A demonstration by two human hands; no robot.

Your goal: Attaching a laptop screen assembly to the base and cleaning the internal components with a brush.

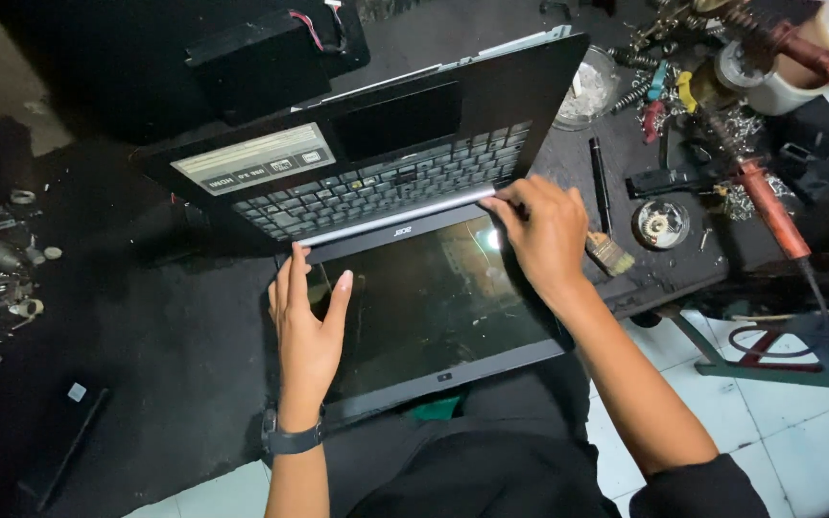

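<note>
The fingers (311, 278) of the left hand (307, 336) lie flat and spread, gripping nothing, on the dark glossy screen (434, 307) of an opened black laptop (386, 221). The fingers (515, 200) of the right hand (544, 235) curl over and press the silver hinge strip (395, 217) between screen and keyboard (386, 187). The laptop rests on a dark, cluttered table (146, 317), screen toward the person. Just right of the right hand lies a small wooden-handled paintbrush (609, 252), and farther right a red-handled soldering iron (769, 206).
</note>
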